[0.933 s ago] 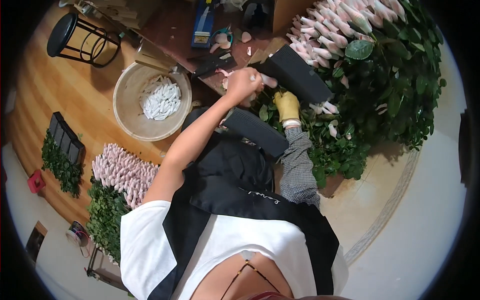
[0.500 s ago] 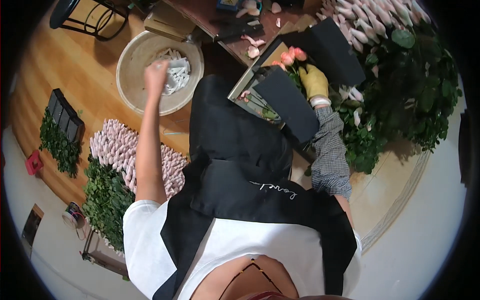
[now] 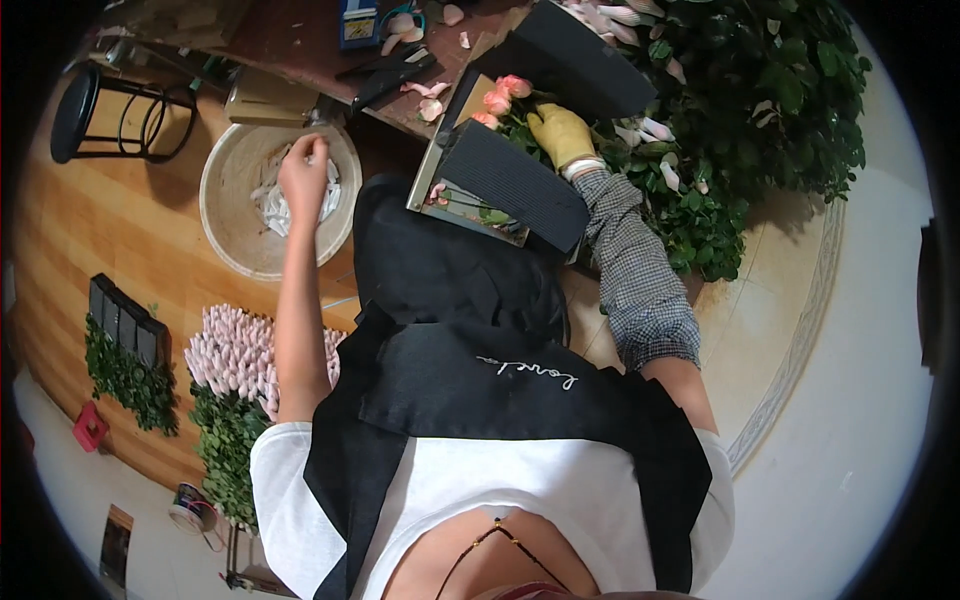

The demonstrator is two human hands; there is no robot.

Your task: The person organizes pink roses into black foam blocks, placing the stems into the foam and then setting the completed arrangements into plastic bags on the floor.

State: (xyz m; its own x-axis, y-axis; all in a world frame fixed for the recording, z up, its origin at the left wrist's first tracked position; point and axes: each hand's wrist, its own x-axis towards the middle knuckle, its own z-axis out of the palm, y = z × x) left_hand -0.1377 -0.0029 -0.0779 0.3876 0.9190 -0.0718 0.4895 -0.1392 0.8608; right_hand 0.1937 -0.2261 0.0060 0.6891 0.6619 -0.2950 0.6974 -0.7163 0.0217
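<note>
My bare left hand [image 3: 303,175] hangs over a large whitish bucket [image 3: 222,220]. Its fingers are curled closed, and whatever may be in them cannot be made out. Inside the bucket lie loose white sleeve-like pieces [image 3: 272,210]. My right hand [image 3: 562,133] wears a yellow glove and closes round the leafy stems of several coral-pink roses [image 3: 497,101]. These roses lie in a metal-edged stand, between a dark ribbed panel [image 3: 515,185] and a dark upper panel [image 3: 580,58]. The glove hides part of the stems.
Dark red table [image 3: 290,45] ahead carries pruning shears [image 3: 395,78], a blue box [image 3: 358,25] and loose petals. A black stool [image 3: 75,115] stands far left. Bunches of sleeved pink flowers [image 3: 235,350] rest at left; heaped leafy stems [image 3: 750,110] fill the right.
The whole view has shifted, with the table and stand now further left. My left hand has turned and drawn its fingers in over the bucket. My right hand stays at the rose stems.
</note>
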